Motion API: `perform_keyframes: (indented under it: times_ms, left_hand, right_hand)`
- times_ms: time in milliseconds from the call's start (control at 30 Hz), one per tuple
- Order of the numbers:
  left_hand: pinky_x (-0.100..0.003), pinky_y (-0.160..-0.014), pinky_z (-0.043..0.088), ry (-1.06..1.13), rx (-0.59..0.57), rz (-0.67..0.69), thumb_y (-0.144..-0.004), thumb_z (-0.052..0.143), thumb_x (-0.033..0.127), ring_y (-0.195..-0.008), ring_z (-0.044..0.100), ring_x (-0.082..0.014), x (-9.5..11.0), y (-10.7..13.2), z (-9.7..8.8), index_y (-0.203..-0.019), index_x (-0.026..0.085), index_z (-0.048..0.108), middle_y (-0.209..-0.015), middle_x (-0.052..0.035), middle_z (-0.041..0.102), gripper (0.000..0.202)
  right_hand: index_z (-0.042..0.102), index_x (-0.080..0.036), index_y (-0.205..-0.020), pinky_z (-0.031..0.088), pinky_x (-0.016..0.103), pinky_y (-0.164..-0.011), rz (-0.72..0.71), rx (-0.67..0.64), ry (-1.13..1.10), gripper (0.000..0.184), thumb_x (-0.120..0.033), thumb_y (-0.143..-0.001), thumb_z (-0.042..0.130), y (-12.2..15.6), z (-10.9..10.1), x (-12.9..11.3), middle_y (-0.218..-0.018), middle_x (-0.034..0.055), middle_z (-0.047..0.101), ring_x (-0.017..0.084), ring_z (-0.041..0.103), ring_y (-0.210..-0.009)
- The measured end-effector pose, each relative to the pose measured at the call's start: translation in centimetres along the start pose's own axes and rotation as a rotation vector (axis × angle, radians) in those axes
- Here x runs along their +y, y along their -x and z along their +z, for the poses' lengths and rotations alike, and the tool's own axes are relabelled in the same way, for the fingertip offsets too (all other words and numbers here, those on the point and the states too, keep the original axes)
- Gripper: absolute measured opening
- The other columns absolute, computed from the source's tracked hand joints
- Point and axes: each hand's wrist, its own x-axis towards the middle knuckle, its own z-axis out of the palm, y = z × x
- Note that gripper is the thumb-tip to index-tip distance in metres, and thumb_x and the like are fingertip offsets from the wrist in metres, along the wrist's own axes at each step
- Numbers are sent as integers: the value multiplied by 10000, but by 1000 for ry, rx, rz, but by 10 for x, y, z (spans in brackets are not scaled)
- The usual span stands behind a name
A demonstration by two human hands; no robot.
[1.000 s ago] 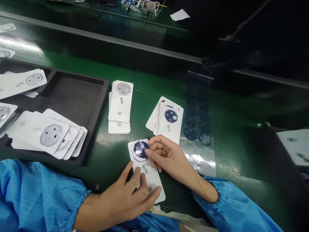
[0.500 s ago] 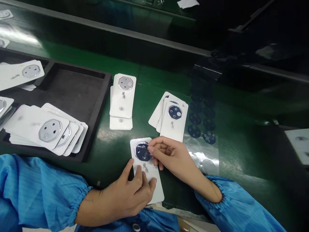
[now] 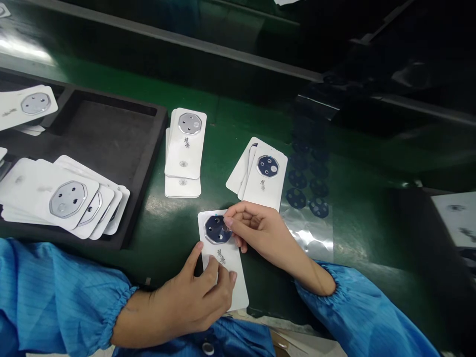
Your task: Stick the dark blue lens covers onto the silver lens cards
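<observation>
A white phone back cover (image 3: pixel 231 282) with a dark blue octagonal film (image 3: pixel 214 229) over its camera area lies tilted on the table before me. My left hand (image 3: pixel 197 292) rests on the cover, fingers apart and bent, with one fingertip at its left edge. It presses down without wrapping around anything. My right hand (image 3: pixel 256 225) pinches the right edge of the blue film between thumb and index finger. Those fingertips hide that side of the film.
Right of centre, several covers with blue films (image 3: pixel 265 191) lie fanned beside a clear sheet of blue films (image 3: pixel 296 197). Covers with bare silver camera plates (image 3: pixel 184 158) are stacked left of centre. A black foam tray (image 3: pixel 111 134) at left carries more covers (image 3: pixel 69 198).
The whole view has shifted slightly. My right fingers stay at the film's right edge, and my left hand keeps its place on the cover.
</observation>
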Motion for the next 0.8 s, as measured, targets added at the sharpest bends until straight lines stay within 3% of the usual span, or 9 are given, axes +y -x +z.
perform_keyframes:
  times_ms: [333, 800]
  left_hand:
    - [-565, -925, 595, 0, 2, 3, -980, 554, 212, -1087, 544, -299, -1, -1, 1, -1291, 117, 648, -1211, -109, 576, 338]
    - [-566, -911, 592, 0, 18, 22, -983, 559, 221, -1070, 547, -295, -2, -1, 0, -1287, 102, 646, -1189, -112, 575, 337]
  right_hand:
    - [661, -163, -886, 466, 181, -448, 25, -34, 14, 168, -307, -883, 748, -1, 0, 3, -597, -13, 612, 106, 554, -481]
    - [658, -137, -886, 478, 153, -453, 29, -41, 5, 168, -294, -895, 719, -1, 0, 0, -587, -9, 619, 91, 558, -476]
